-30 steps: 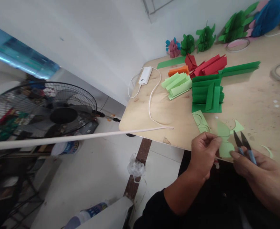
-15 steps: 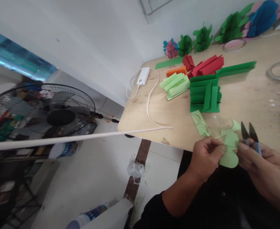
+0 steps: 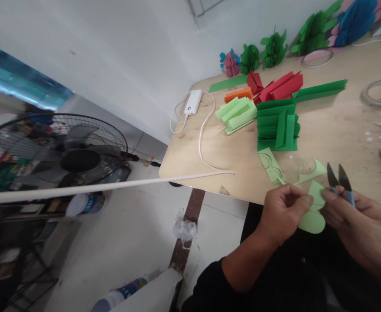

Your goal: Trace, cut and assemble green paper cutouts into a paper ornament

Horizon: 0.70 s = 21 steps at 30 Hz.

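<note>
At the table's front edge, my left hand [image 3: 283,212] pinches a light green paper cutout [image 3: 311,222] with rounded lobes between thumb and fingers. My right hand [image 3: 362,223] is closed around a pair of scissors [image 3: 345,182], whose dark blades point up and stand apart, clear of the paper. The right thumb and fingertips also touch the cutout's right edge. Just beyond my hands lie a curved light green paper scrap [image 3: 312,172] and a light green strip [image 3: 269,164] with curved outlines on it.
Folded paper lies farther back on the table [image 3: 187,160]: dark green [image 3: 276,125], light green [image 3: 237,113], red [image 3: 283,86] and orange [image 3: 238,94]. Several paper figures [image 3: 274,50] line the wall. A white power bank [image 3: 193,102] trails a cable. Left, a fan [image 3: 79,160] stands beyond the table.
The cutout has turned and bent between my hands, and its upper lobe now shows as a narrower, pointed shape. My left hand has shifted slightly right. The scissors stay in my right hand.
</note>
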### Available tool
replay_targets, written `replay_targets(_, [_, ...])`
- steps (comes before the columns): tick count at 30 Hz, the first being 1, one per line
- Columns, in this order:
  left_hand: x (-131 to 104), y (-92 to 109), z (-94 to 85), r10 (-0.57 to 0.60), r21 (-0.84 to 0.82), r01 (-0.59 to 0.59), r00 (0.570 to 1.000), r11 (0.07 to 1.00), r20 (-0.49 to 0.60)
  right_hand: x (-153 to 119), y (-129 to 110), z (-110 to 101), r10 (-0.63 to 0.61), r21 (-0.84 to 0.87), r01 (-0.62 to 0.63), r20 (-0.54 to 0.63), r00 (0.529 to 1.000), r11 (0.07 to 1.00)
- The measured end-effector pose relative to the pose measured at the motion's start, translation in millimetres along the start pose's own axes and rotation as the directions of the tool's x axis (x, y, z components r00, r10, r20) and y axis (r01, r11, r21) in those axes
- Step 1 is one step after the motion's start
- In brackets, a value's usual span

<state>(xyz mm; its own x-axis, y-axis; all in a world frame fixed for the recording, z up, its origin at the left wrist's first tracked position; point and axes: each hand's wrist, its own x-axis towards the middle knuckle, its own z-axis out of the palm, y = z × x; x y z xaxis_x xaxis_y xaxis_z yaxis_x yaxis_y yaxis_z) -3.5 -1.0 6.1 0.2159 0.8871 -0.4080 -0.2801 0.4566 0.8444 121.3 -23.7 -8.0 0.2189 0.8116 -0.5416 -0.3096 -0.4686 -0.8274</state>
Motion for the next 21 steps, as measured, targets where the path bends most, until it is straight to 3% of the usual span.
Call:
replay_targets(8, [-2.7,1.2,0.5,-0.003,0.008,0.002,0.998,1.000,0.065,0.1,-4.9,-2.6,0.066,0.025,-0.066,-0.012,0.998,0.998])
replay_targets(21, [-0.9,-1.1,-3.0,0.004,0.073,-0.014,0.992,0.997,0.128,2.4,-18.8,0.1,0.063,-0.024,-0.064,-0.061,0.996,0.998])
